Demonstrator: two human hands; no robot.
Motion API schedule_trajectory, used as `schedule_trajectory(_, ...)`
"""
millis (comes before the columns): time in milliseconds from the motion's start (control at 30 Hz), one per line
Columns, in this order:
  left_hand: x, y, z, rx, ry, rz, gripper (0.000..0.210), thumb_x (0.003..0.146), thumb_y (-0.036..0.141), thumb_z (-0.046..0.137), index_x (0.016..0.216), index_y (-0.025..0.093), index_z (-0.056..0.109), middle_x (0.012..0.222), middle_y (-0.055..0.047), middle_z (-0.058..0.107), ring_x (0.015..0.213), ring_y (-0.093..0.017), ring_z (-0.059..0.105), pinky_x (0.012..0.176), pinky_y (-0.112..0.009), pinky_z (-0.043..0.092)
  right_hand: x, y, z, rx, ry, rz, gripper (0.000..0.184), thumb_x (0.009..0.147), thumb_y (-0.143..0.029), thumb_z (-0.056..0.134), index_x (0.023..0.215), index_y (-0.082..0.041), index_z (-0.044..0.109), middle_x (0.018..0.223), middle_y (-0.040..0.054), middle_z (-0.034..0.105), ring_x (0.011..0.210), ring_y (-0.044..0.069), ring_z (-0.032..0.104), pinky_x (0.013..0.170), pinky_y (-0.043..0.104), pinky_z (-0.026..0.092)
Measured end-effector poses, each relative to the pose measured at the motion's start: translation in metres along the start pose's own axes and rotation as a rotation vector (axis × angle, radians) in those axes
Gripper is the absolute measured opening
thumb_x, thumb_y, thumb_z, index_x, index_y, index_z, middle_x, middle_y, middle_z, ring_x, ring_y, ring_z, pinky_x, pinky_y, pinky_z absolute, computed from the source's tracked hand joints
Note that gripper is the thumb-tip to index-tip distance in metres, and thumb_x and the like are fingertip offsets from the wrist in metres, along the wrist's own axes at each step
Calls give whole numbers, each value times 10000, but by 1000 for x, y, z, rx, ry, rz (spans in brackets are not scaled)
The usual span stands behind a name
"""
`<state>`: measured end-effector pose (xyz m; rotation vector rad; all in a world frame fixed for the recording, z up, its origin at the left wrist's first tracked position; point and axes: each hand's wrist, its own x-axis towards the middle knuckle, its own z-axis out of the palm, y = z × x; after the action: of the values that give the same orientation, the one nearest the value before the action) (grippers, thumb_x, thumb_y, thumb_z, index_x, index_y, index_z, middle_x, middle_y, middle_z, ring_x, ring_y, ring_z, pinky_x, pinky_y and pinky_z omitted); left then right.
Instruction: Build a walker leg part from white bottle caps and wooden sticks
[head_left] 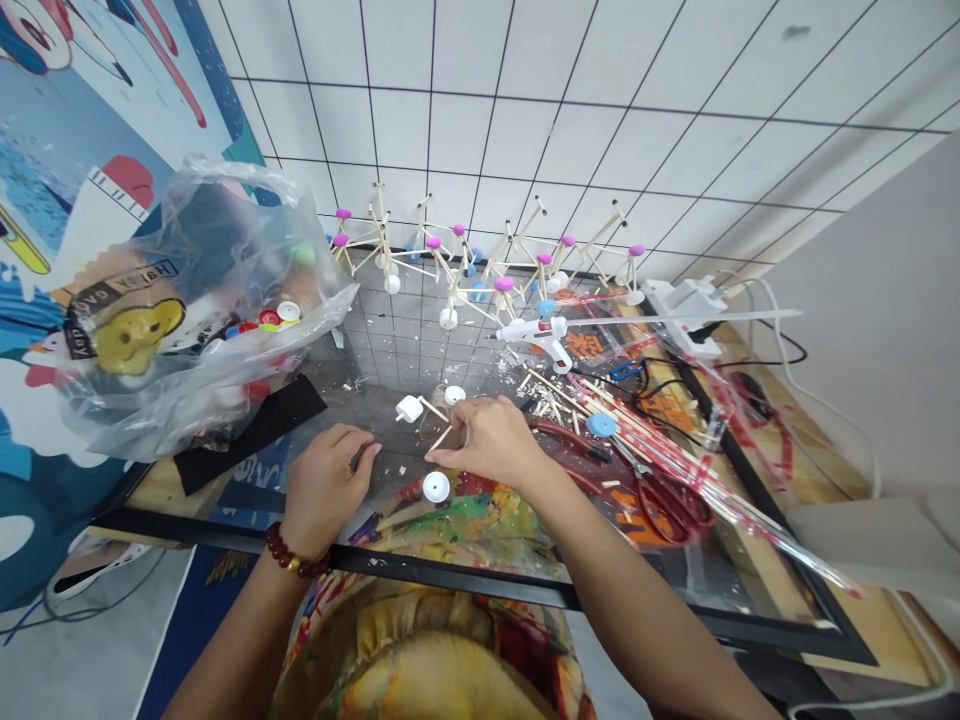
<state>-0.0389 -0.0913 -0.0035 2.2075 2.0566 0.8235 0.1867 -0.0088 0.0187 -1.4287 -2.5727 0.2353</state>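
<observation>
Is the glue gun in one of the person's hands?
No, the glue gun lies on the table beyond both the left hand and right hand.

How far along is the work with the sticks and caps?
Done: a long stick-and-cap frame stands at the back of the table. In hand: the right hand pinches a stick joined to white caps; the left hand rests beside it. Left: loose sticks, a white cap and a bag of caps.

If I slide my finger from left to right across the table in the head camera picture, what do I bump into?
Plastic bag of bottle caps → left hand → white cap → right hand → blue cap → red scissors → white power strip.
</observation>
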Motion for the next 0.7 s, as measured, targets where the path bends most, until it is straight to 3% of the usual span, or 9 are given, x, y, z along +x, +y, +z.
schedule_trajectory(700, 0, -1, 0, -20, 20, 8, 113, 907, 260, 580, 895, 212, 681, 937, -19, 708, 869, -188, 670, 741, -284, 487, 0, 3, 0, 43, -24, -2, 454, 688, -612, 762, 830, -198, 641, 811, 26, 713, 779, 212, 648, 740, 315, 346)
